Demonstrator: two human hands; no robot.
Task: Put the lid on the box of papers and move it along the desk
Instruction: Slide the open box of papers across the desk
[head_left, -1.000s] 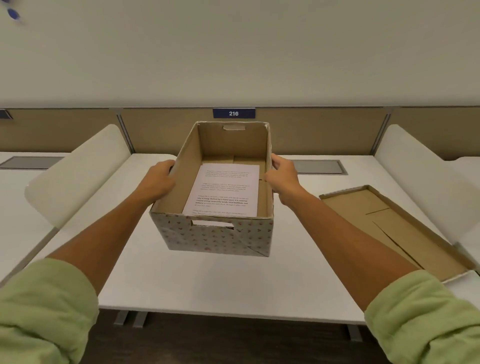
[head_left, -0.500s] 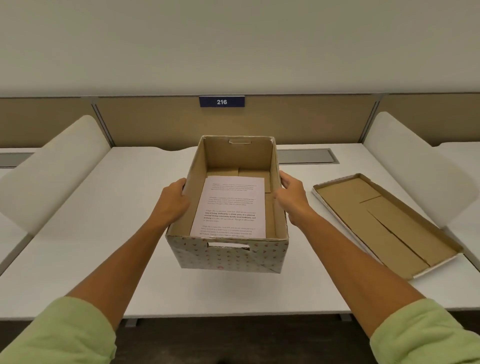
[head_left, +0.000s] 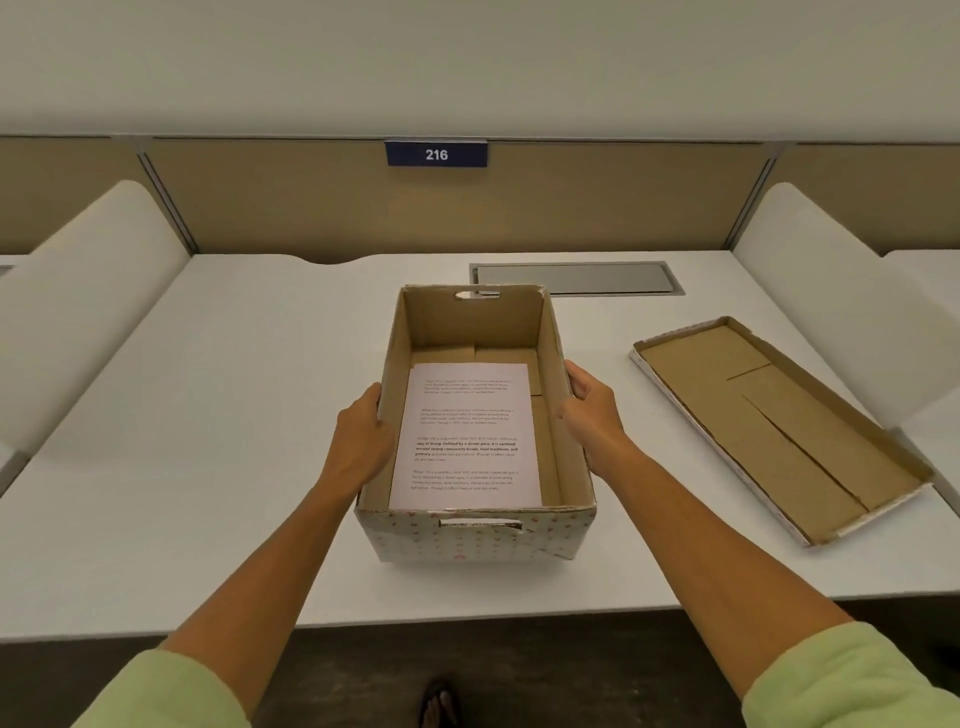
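On the desk (head_left: 208, 519), both hands (head_left: 358, 441) (head_left: 592, 410) clasp the open box (head_left: 467, 540), apparently resting; uneven pressure could buckle its walls.

Box (head_left: 470, 538) sits centre frame on the surface (head_left: 208, 415), papers (head_left: 467, 436) inside on its floor. Lid (head_left: 779, 426) lies upturned at right of frame, apart from box. Hands flank box walls: left hand (head_left: 361, 441), right hand (head_left: 592, 410).
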